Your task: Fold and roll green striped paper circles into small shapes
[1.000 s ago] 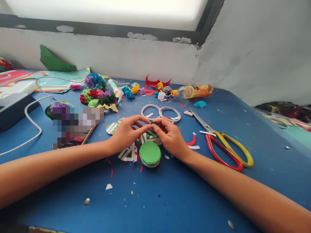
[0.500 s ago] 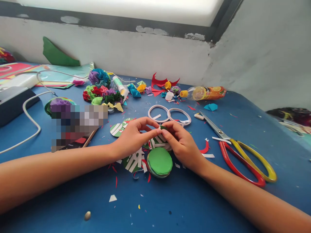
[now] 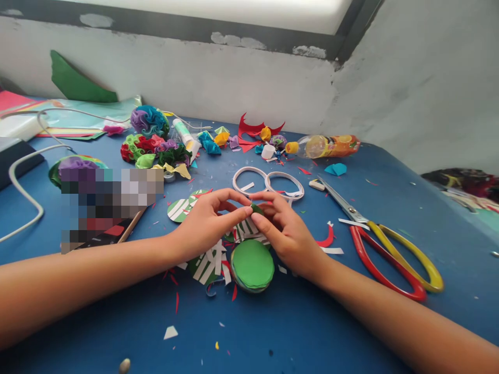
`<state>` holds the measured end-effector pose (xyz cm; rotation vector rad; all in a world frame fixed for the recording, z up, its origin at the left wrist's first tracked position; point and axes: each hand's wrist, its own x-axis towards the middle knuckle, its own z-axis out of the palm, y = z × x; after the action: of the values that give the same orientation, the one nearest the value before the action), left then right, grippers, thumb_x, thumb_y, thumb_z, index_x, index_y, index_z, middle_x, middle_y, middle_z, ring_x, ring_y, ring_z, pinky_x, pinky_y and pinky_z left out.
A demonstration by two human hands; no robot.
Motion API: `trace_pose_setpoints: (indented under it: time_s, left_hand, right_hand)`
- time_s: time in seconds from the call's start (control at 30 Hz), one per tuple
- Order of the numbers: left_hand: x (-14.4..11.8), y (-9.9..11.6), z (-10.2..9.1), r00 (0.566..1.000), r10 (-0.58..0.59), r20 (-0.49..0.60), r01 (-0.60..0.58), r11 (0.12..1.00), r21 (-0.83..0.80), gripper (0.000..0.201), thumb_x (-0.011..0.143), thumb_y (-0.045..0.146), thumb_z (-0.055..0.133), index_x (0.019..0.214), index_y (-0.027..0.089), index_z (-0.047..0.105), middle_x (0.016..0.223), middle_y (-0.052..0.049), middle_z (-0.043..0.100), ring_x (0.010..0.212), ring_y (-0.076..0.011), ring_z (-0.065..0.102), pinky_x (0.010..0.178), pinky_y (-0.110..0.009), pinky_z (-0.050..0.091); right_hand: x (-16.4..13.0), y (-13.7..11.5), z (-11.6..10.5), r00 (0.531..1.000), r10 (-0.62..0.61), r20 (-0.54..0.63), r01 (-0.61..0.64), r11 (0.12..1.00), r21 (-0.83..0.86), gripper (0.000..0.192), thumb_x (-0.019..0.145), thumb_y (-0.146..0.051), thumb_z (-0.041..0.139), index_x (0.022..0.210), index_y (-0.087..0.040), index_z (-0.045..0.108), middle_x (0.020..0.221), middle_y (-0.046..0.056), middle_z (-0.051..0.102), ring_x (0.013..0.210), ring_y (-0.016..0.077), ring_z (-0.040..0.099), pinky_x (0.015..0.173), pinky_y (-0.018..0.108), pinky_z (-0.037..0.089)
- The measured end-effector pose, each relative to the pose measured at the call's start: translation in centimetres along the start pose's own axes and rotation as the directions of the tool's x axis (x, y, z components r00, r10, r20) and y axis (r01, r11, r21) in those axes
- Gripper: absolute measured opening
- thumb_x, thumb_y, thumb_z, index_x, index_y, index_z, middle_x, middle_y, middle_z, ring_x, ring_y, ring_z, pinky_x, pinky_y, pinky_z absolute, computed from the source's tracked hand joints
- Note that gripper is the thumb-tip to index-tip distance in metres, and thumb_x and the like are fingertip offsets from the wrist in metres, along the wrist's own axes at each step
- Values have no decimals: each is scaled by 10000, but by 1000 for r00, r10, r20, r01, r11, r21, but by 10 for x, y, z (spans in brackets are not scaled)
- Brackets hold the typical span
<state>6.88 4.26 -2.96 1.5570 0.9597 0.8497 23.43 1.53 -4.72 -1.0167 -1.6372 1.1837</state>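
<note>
Both hands, left hand and right hand, stay pinched on the small green paper piece (barely shifted) just behind the green disc stack.

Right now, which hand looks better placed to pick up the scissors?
Probably the right hand. The scissors lie on its side of the blue table, handles toward that forearm. The left hand would have to cross over.

Blue table, littered with paper scraps. On it: stack of green paper discs, red-and-yellow scissors (lying flat), two white rings, orange bottle on its side.
</note>
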Motion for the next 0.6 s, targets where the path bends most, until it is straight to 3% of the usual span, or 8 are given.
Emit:
trace_pose_setpoints:
  time_s: [0.2,0.6]
  left_hand:
    - [2,-3,0,1000,-9,18,9,1000,-2,224,769,363,599,843,152,597,823,-17,598,636,-78,513,539,-169,422]
    - [1,-2,2,999,30,38,-30,1000,-7,172,785,306,593,803,136,583,763,-3,597,597,-56,491,524,-158,395]
  right_hand:
    - [1,-1,-2,997,18,80,-16,1000,-24,204,883,-270,443,1080,-217,436,742,-12,544,623,82,498,526,204,384]
    - [0,-4,-3,997,39,70,-34,997,-71,127,873,-251,459,996,-220,443,711,-24,534,550,59,426,466,185,330]
